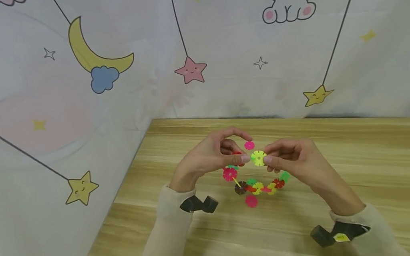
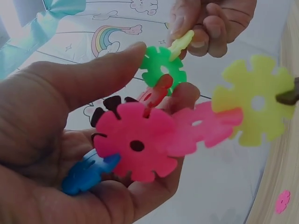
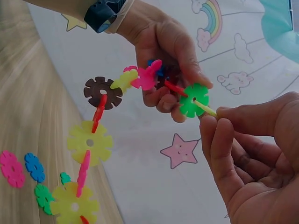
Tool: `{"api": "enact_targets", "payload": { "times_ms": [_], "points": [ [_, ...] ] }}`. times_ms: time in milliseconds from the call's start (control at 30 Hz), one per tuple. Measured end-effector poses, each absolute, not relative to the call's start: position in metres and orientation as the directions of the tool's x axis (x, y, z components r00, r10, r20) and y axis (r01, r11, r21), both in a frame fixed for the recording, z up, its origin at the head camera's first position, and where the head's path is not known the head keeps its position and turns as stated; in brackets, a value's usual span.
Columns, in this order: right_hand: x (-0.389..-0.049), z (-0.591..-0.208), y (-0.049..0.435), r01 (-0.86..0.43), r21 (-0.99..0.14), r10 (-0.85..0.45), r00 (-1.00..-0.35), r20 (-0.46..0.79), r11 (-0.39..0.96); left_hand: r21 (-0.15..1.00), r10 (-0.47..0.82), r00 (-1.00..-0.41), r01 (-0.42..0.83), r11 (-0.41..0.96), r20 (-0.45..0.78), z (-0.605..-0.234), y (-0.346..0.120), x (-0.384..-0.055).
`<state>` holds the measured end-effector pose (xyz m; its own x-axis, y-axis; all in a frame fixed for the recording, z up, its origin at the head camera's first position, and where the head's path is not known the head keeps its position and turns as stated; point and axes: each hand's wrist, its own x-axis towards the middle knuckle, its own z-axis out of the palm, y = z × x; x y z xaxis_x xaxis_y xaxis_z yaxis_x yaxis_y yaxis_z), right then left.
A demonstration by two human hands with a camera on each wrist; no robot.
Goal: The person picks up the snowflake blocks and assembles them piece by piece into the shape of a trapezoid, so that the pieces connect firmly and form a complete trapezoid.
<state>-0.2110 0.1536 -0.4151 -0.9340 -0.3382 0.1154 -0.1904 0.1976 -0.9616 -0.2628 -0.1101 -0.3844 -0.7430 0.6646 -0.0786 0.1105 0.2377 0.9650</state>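
My left hand (image 1: pixel 212 153) pinches a green notched flower disc (image 3: pixel 188 106) between thumb and fingers. From the other side my right hand (image 1: pixel 299 156) pinches a yellow disc (image 1: pixel 258 154), whose edge meets the green one in the wrist views. A red disc (image 2: pixel 161 88) joins the green disc to a linked chain. Close to the left palm are a pink disc (image 2: pixel 124 158) and a blue disc (image 2: pixel 84 175). The chain hangs below the hands, with a brown disc (image 3: pixel 96 87), red pieces and a large yellow disc (image 3: pixel 77 142) showing in the right wrist view.
Loose discs lie on the wooden table (image 1: pixel 137 237): pink (image 3: pixel 10 163), blue (image 3: pixel 34 163) and green (image 3: pixel 43 196). A printed cloth (image 1: pixel 231 89) stands behind the table and along its left side. Both wrists wear dark camera mounts.
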Motion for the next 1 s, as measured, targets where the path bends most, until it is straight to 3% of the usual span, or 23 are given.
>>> {"api": "enact_targets", "payload": {
  "times_ms": [367, 1000],
  "points": [
    [-0.211, -0.419, 0.148, -0.189, -0.969, -0.403, -0.908, 0.111, 0.158, 0.949, 0.729, -0.683, 0.199, 0.243, -0.043, -0.384, -0.11, -0.26],
    [-0.21, -0.421, 0.141, -0.165, -0.971, -0.39, -0.917, 0.086, 0.173, 0.935, 0.709, -0.702, 0.203, 0.29, -0.067, -0.381, -0.117, -0.261]
  ]
}}
